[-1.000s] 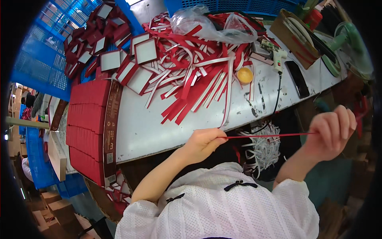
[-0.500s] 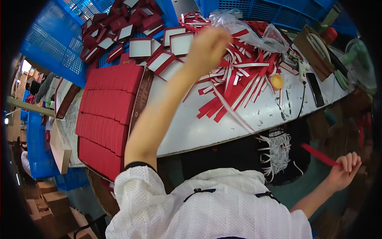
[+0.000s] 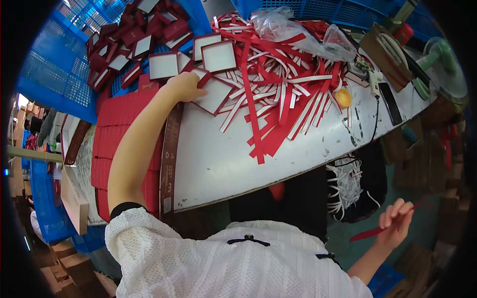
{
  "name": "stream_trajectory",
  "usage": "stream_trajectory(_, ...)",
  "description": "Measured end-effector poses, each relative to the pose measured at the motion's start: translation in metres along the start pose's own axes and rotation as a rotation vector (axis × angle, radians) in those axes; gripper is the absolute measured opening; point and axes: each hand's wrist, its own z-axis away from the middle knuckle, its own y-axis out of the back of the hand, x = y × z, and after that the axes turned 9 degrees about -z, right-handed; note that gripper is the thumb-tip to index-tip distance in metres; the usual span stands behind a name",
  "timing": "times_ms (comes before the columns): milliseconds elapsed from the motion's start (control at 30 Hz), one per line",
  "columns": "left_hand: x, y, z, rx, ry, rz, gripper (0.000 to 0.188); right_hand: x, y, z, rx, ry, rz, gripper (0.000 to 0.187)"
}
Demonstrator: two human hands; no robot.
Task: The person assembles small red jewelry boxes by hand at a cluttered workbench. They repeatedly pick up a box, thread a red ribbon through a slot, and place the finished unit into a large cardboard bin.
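My top (image 3: 198,268): white, pierced knit, ribbed stripes, dark bows (image 3: 248,241). My sleeve band (image 3: 126,207): black. My strip (image 3: 366,234): plain dark red. Ribbon pile (image 3: 283,136): red and white, mixed. Boxes (image 3: 218,57): dark red outside, white inside. Crate (image 3: 54,69): blue, grid pattern. Table (image 3: 213,159): white, black scuffs. Cup (image 3: 343,98): yellow. Phone (image 3: 390,103): black. Glue gun (image 3: 376,81): whitish. Fan (image 3: 438,58): green.

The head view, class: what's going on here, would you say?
A person's right hand holds a red strip out beside the table. The left hand is at the open boxes, red outside and white inside; whether it grips one is unclear. A loose heap of red-and-white strips lies to their right.
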Motion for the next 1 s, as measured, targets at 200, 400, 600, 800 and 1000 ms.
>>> stream_trajectory(200, 0.02, 0.003, 0.034, 0.522, -0.051, 1.017, 0.024, 0.042, -0.024, -0.031, -0.342, -0.409, 0.093, 0.027)
stream_trajectory(400, 0.115, -0.006, 0.114, 0.194, -0.577, 2.373, 0.039, 0.09, -0.049, -0.056, -0.382, -0.753, 0.015, 0.022)
stream_trajectory(600, 0.177, -0.04, 0.137, 0.116, -0.499, 2.817, 0.037, 0.099, -0.054, -0.053, -0.316, -0.591, -0.088, 0.017)
stream_trajectory(800, 0.208, -0.052, 0.141, -0.092, -0.572, 3.13, 0.036, 0.101, -0.057, -0.049, -0.302, -0.482, -0.067, 0.014)
stream_trajectory(1000, 0.213, -0.064, 0.146, 0.015, -0.451, 2.886, 0.035, 0.108, -0.063, -0.053, -0.234, -0.463, -0.066, 0.027)
